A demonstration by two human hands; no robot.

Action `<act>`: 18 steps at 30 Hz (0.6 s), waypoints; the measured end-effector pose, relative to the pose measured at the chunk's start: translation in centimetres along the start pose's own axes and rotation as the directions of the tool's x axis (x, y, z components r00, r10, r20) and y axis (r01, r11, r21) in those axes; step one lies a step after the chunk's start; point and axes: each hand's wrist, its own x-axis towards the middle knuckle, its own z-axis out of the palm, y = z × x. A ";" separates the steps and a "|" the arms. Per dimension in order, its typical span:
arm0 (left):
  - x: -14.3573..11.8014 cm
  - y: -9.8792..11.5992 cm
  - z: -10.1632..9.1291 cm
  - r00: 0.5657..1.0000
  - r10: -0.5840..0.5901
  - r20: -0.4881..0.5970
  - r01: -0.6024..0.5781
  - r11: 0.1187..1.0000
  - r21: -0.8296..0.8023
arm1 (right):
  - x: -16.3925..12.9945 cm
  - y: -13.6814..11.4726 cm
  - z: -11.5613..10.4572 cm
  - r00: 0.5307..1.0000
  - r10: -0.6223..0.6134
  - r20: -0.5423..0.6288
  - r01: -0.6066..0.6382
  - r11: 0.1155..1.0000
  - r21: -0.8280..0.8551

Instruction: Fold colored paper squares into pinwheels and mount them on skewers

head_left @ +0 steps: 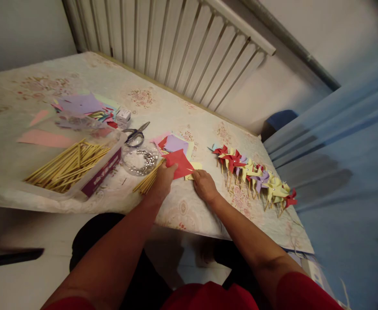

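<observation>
Leftmost, an open clear plastic box of pale bamboo sticks [68,165] sits on the floral-patterned tablecloth [182,211], the sticks' long axes running from near-left to far-right. Behind it lies a loose heap of pastel paper sheets [82,105], and just right of the box a pair of grey-handled scissors [136,133] and a shallow clear dish of small silvery beads or pins [140,160] — too small to tell which.

Next, a small bundle of loose bamboo sticks [146,181] lies under the left hand [163,178], angled like those in the box. That hand is curled, thumb and fingers pinching the near-left edge of the red square paper sheet [179,164]. The sheet lies just beyond and right of the hand, one corner pointing toward the right hand, atop a small stack of purple, pink and yellow paper squares [176,144].

The right hand [204,184] rests fingers down, pressed together, on a yellow sheet edge [195,168] touching the red sheet's right corner. Both hands are equally close to the red sheet; the left alone grips it.

Far right, a row of finished paper pinwheels on sticks [255,174] runs diagonally toward the table's near-right corner, well apart from both hands.
</observation>
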 end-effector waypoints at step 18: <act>-0.7 -0.6 -0.3 0.959 -0.116 0.259 0.048 0.966 0.253 | 2.7 4.1 -1.2 0.765 0.631 -0.130 -0.382 0.607 0.697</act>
